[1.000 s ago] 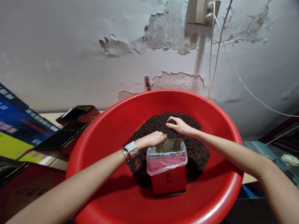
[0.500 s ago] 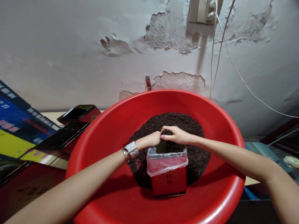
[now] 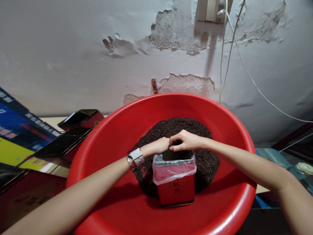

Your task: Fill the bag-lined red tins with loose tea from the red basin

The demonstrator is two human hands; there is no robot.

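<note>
- In the middle of the view, a large red basin (image 3: 127,213) fills most of the lower half; take its centre as the dial's, with 12 o'clock toward the wall (image 3: 68,65).
- Between 4 and 5 o'clock from that centre, just off the middle, a red square tin (image 3: 176,194) stands upright on the basin floor, dark characters on its near side.
- A clear plastic liner (image 3: 174,171) is folded down over the tin's rim.
- Around the tin, mostly from 10 through 3 o'clock, lies a heap of dark, loose flakes (image 3: 156,134).
- The left hand (image 3: 160,146) is at the tin's 10 o'clock, curled narrow, knuckles up; its fingertips are hidden, so I cannot tell whether it grips the liner.
- The right hand (image 3: 187,141) arches over the tin's mouth from its 1 o'clock, thumb and fingers slightly apart around a dark patch; I cannot tell whether it holds flakes. Its fingertips meet the left hand.
- A silver-grey watch (image 3: 137,157) circles the left wrist, that arm entering from 8 o'clock; the right arm crosses the rim near 3.
- Outside the basin, dark-mouthed containers sit at 10 o'clock (image 3: 94,120) and nearer 9 (image 3: 70,151), beside a printed board (image 3: 14,114).
- High at 1 o'clock, cables (image 3: 221,65) hang from a socket box (image 3: 210,11) on the peeling plaster.
</note>
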